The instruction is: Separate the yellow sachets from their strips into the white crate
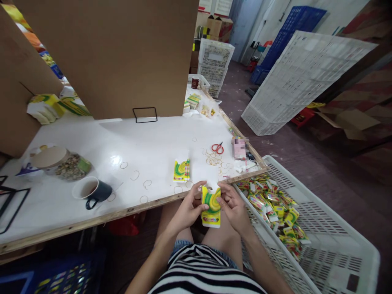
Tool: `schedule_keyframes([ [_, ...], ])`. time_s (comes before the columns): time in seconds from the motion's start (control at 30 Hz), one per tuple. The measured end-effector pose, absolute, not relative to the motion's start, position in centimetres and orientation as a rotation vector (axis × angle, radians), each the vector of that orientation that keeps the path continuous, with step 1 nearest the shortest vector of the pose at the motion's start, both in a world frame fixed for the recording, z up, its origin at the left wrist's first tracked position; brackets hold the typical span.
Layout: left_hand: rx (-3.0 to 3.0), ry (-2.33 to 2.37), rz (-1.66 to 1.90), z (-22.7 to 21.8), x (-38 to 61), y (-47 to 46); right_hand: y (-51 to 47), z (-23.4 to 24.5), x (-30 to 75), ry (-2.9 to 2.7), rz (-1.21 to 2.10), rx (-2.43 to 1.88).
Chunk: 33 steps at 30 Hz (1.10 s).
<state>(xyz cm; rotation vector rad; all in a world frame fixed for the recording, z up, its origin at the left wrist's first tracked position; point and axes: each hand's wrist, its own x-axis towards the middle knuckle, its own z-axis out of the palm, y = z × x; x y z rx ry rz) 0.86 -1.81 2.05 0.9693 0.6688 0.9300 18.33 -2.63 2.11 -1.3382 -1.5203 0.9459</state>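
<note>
Above my lap, just off the table's front edge, I hold a yellow and green printed packet (211, 207) upright between both hands. My left hand (196, 204) grips its left edge with thumb and fingers. On the other side, my right hand (230, 202) pinches the right edge. Whether it is one packet or a thin stack, I cannot tell. A small stack of similar yellow and green packets (181, 170) lies on the white table (159, 151) ahead of my left hand. Farther right are loose rubber bands (213, 158) and red-handled scissors (217, 148).
A white crate (333, 228) with many small packets (278, 208) stands at my right. At left are a dark mug (97, 192) and a lidded jar (72, 165). Large cardboard (113, 57) rises at the back. Stacked white crates (301, 77) stand on the floor beyond.
</note>
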Motion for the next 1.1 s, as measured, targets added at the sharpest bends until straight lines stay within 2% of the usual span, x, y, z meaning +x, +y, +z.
schedule_keyframes([
  [0.13, 0.918, 0.634, 0.882, 1.3, 0.8, -2.2, -2.7, 2.7, 18.8, -1.511, 1.159, -1.294],
  [0.37, 0.870, 0.599, 0.844, 0.2, 1.0, -2.6, -2.4, 3.4, 19.1, -1.812, 1.074, -1.431],
  [0.6, 1.023, 0.693, 0.931, 0.9, 0.6, -1.8, -2.8, 2.7, 18.6, -1.621, 1.027, -1.374],
  [0.87, 0.957, 0.640, 0.861, 0.0, 0.9, -2.4, -2.5, 3.1, 19.2, -1.797, 0.987, -1.475],
  [1.1, 1.038, 0.721, 0.792, 0.5, 0.7, -2.1, -2.6, 2.3, 19.1, -1.697, 0.936, -1.448],
])
